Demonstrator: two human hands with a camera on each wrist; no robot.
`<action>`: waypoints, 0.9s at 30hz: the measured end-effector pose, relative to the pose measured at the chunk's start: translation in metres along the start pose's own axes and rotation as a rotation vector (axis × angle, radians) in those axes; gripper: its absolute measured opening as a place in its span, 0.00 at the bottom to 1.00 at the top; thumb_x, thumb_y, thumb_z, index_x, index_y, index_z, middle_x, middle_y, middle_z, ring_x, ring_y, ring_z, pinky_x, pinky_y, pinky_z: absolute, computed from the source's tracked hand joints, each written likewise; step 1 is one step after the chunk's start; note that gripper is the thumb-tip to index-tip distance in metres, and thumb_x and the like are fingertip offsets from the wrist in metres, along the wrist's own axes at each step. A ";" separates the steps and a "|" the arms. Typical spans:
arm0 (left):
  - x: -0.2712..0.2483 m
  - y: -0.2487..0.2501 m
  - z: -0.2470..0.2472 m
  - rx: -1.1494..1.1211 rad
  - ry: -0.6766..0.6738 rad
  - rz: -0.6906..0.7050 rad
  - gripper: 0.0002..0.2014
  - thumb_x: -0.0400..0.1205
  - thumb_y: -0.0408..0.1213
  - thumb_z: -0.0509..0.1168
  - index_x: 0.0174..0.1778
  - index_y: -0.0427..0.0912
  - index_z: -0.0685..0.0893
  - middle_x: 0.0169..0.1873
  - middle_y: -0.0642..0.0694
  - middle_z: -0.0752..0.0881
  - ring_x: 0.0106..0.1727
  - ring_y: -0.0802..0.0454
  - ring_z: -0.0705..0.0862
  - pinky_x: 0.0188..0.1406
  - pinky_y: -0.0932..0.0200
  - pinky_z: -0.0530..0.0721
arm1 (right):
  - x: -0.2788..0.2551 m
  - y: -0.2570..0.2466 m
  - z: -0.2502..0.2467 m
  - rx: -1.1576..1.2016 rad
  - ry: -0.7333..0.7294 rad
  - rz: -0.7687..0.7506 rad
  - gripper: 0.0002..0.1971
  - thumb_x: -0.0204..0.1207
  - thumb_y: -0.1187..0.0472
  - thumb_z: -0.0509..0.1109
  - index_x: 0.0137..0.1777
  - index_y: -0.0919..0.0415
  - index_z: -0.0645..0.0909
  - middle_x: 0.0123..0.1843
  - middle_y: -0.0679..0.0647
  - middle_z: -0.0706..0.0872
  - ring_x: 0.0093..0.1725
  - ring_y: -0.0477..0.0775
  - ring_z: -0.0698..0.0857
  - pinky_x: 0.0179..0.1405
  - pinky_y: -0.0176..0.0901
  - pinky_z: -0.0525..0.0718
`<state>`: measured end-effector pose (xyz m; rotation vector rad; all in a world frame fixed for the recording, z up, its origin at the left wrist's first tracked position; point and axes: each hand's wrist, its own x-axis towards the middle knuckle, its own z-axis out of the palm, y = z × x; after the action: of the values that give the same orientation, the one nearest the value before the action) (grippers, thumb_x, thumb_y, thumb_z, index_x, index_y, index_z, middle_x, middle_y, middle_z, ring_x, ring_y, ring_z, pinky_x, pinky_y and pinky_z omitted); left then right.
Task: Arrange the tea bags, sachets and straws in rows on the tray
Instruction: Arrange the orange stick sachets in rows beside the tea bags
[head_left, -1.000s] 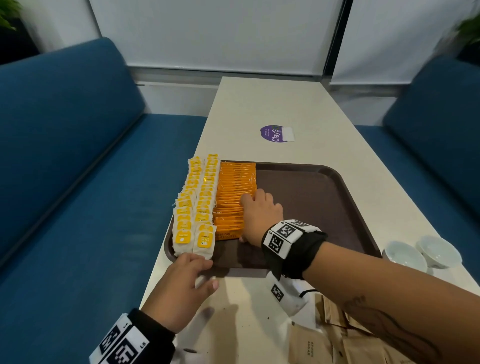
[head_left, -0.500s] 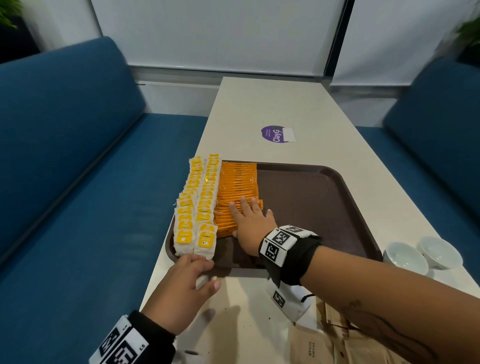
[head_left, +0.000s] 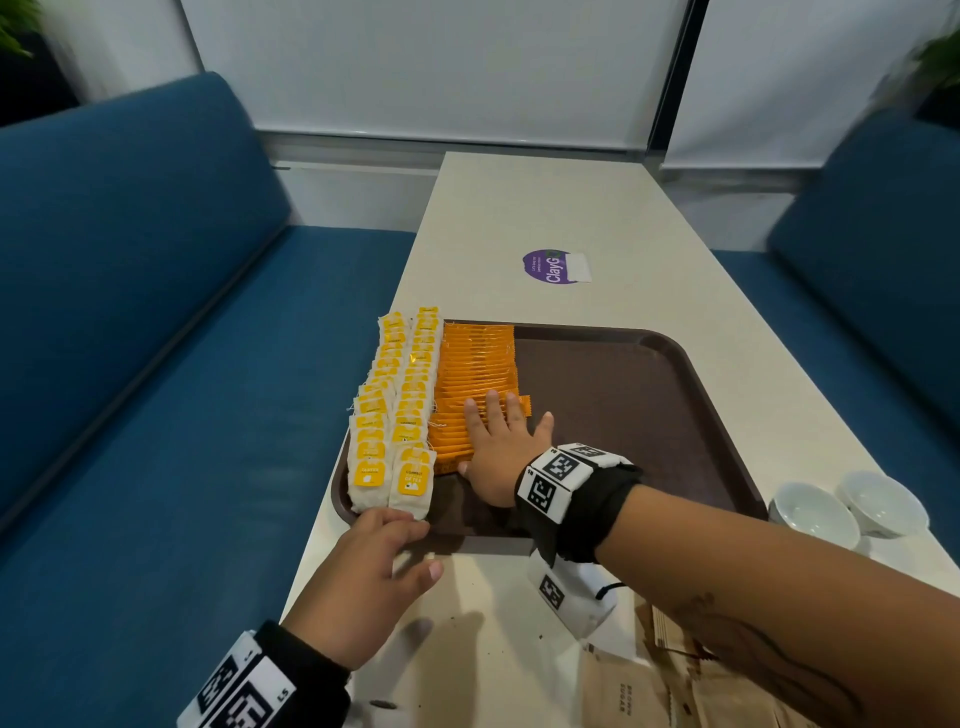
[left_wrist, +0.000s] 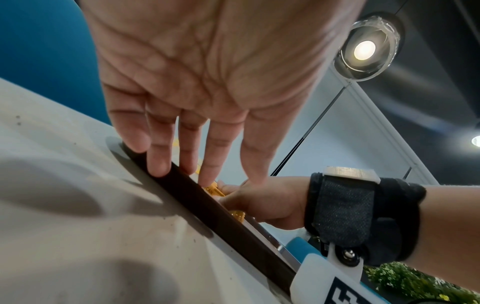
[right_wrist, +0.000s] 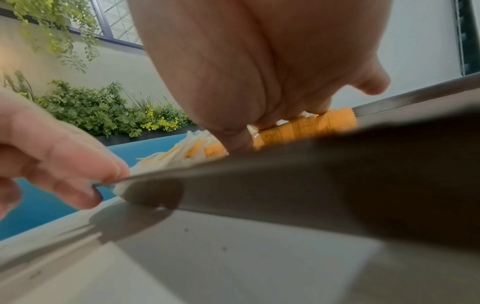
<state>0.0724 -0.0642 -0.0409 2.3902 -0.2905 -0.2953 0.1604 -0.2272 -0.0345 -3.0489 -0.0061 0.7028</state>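
Observation:
A brown tray (head_left: 649, 415) lies on the pale table. Two rows of white tea bags with yellow tags (head_left: 395, 410) fill its left side, and a row of orange sachets (head_left: 475, 369) lies beside them. My right hand (head_left: 498, 441) rests flat on the near part of the orange sachets, fingers straight and spread; one sachet (head_left: 522, 405) sticks out to the right under the fingers. My left hand (head_left: 374, 561) touches the tray's near rim (left_wrist: 207, 209) with straight fingers, just below the nearest tea bags. The orange sachets (right_wrist: 306, 127) show under the palm in the right wrist view.
Two small white bowls (head_left: 847, 512) stand right of the tray. Brown paper sugar packets (head_left: 639, 691) lie on the table near me, under my right forearm. A purple sticker (head_left: 553, 266) is farther up the table. Blue sofas flank the table.
My right hand slid toward me along the orange sachets and flattened, fingers spread. One sachet now pokes out to the right. The left hand stayed at the tray's near rim.

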 end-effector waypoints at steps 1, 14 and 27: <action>0.000 0.000 0.000 0.002 0.000 0.002 0.22 0.81 0.46 0.64 0.72 0.49 0.75 0.61 0.60 0.69 0.66 0.61 0.72 0.63 0.72 0.65 | -0.001 0.000 -0.001 0.008 -0.007 0.001 0.38 0.85 0.45 0.53 0.83 0.52 0.31 0.84 0.57 0.31 0.82 0.62 0.33 0.77 0.74 0.40; 0.002 -0.004 0.003 -0.026 0.016 0.009 0.21 0.81 0.46 0.65 0.70 0.48 0.77 0.61 0.59 0.72 0.65 0.60 0.73 0.63 0.70 0.66 | 0.000 0.003 0.005 0.024 0.007 -0.022 0.35 0.85 0.43 0.48 0.82 0.50 0.31 0.83 0.57 0.28 0.82 0.60 0.31 0.76 0.73 0.37; 0.000 -0.004 0.003 -0.034 0.009 0.006 0.21 0.80 0.46 0.65 0.70 0.47 0.77 0.61 0.59 0.72 0.65 0.60 0.73 0.64 0.70 0.66 | -0.002 0.009 -0.008 0.578 0.033 0.179 0.51 0.78 0.44 0.67 0.83 0.59 0.31 0.83 0.67 0.34 0.83 0.66 0.38 0.80 0.63 0.44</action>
<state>0.0722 -0.0631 -0.0458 2.3561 -0.2865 -0.2848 0.1620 -0.2358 -0.0264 -2.5197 0.4003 0.5398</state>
